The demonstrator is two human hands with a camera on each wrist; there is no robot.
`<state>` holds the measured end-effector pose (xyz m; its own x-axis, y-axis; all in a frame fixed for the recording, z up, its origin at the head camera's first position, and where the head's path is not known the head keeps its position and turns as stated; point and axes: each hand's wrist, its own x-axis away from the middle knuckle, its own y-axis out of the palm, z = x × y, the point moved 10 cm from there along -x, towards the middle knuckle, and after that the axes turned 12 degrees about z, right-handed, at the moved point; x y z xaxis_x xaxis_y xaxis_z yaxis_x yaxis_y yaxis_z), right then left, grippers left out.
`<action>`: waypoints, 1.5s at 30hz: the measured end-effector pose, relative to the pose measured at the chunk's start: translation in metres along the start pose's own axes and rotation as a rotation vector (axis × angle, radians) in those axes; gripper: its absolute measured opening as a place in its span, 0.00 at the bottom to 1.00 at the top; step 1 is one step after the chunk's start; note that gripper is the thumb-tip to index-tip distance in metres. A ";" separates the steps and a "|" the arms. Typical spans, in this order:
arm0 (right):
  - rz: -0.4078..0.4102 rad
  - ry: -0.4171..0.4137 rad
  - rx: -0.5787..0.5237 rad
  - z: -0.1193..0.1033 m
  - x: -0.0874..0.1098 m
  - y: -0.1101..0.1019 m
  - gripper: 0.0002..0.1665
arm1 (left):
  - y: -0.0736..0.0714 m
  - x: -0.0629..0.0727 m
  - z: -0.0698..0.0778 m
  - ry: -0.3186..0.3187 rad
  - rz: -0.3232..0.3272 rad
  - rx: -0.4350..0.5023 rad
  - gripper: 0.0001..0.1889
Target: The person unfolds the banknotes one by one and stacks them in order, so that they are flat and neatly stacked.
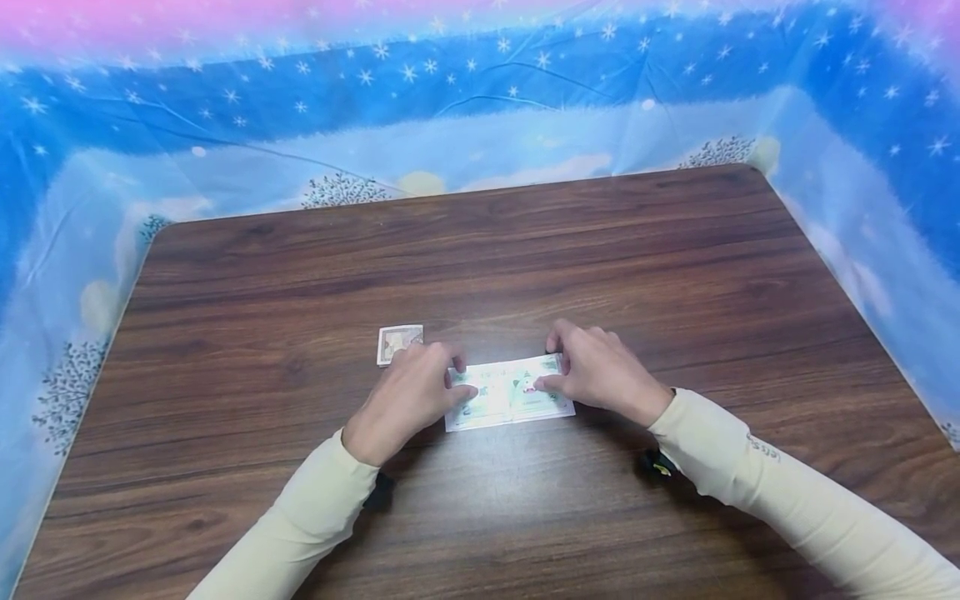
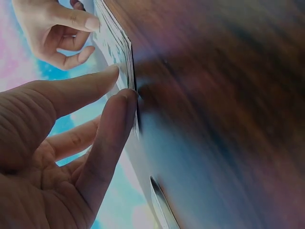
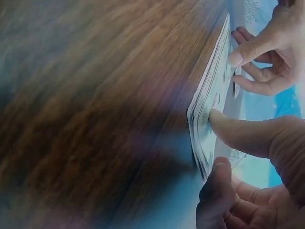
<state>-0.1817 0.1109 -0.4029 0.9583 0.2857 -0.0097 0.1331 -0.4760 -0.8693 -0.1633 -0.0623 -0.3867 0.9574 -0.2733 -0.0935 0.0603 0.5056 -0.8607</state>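
Observation:
A thin stack of pale green-and-white banknotes (image 1: 510, 414) lies on the table with a faint crease down its middle, its layered edges showing in the right wrist view. My left hand (image 1: 408, 396) holds its left end, thumb on the top face and index finger at the edge. At the right end, my right hand (image 1: 606, 367) pinches the notes, with the thumb on the printed face and curled fingers by the far corner. Both thumbs point inward toward each other. Just beyond my left hand sits a smaller folded brownish note (image 1: 397, 340), partly covered by the fingers.
The dark wood-grain table (image 1: 480, 267) has rounded far corners. A blue and pink cloth (image 1: 450, 83) with snowflakes hangs around its back and sides. Glare falls on the notes and the tabletop. A dark wrist device (image 1: 657, 463) hangs under my right sleeve.

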 end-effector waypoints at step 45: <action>-0.240 0.523 -1.024 0.002 -0.061 0.029 0.25 | 0.000 -0.024 0.001 0.174 -0.155 -0.062 0.10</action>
<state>-0.2372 0.0812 -0.4289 0.8363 0.1962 0.5119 0.2373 -0.9713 -0.0156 -0.1859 -0.0549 -0.3839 0.8747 -0.4831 -0.0383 0.1798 0.3970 -0.9000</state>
